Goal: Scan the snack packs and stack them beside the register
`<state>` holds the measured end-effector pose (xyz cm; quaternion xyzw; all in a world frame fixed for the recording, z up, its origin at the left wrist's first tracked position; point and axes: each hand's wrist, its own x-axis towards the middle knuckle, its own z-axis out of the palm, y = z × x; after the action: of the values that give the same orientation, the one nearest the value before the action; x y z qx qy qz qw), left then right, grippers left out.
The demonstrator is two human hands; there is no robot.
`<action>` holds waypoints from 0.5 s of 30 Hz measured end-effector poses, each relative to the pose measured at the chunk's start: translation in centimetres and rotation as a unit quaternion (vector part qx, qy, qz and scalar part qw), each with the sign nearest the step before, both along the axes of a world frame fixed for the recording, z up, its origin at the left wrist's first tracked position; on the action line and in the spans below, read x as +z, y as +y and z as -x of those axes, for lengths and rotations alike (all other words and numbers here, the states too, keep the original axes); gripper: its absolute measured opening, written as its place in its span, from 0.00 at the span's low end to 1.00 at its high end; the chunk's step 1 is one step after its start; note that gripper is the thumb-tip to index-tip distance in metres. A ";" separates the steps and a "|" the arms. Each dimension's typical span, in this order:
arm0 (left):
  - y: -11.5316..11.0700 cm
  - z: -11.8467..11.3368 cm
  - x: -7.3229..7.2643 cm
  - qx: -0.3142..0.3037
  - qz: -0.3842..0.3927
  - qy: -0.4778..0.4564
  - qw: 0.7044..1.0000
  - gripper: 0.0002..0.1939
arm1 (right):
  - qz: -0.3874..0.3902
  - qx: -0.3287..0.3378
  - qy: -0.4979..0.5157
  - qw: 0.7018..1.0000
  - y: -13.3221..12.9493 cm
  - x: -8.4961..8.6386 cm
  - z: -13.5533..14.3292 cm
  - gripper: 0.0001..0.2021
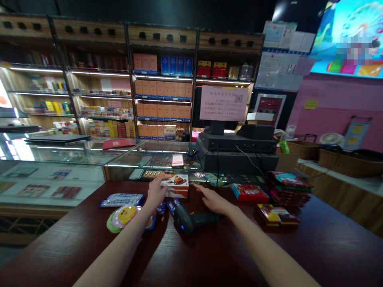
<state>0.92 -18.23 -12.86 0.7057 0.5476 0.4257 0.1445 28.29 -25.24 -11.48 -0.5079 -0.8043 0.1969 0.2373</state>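
My left hand (156, 192) rests against the left side of a white and orange box (177, 184), its fingers on the top edge. To the right of the box, my right hand (211, 198) is held over the dark red table with fingers stretched out, holding nothing. In front of the box lies a black handheld scanner (191, 220) with a blue light, beside small purple packets (171, 207). Blue and white packets (122, 199) and a round package with a yellow chick (126, 214) lie left of my left forearm.
On the table's right are a red box (250, 193), yellow and maroon packs (277, 215) and a stack of dark packages (290, 189). Behind stand a glass counter (140, 157), a monitor with a pink notice (223, 103) and lit shelves of boxes (163, 89).
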 end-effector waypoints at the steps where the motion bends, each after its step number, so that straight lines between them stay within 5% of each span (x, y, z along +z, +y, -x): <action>1: 0.1 0.2 -0.4 0.010 -0.007 -0.002 1.000 0.17 | -0.001 0.007 0.008 1.000 0.2 -0.1 0.4 0.39; 9: 0.6 1.2 -2.2 0.069 -0.035 -0.021 0.997 0.20 | -0.012 0.027 0.076 0.997 1.9 -0.7 2.8 0.39; 15: 0.4 1.9 -2.3 0.083 0.021 -0.036 0.996 0.27 | 0.003 -0.007 0.099 0.995 2.6 -1.4 4.0 0.40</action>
<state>-1.01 -17.87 -15.20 0.6383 0.6079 0.4501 0.1433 24.32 -22.62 -12.85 -0.4925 -0.7724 0.2472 0.3156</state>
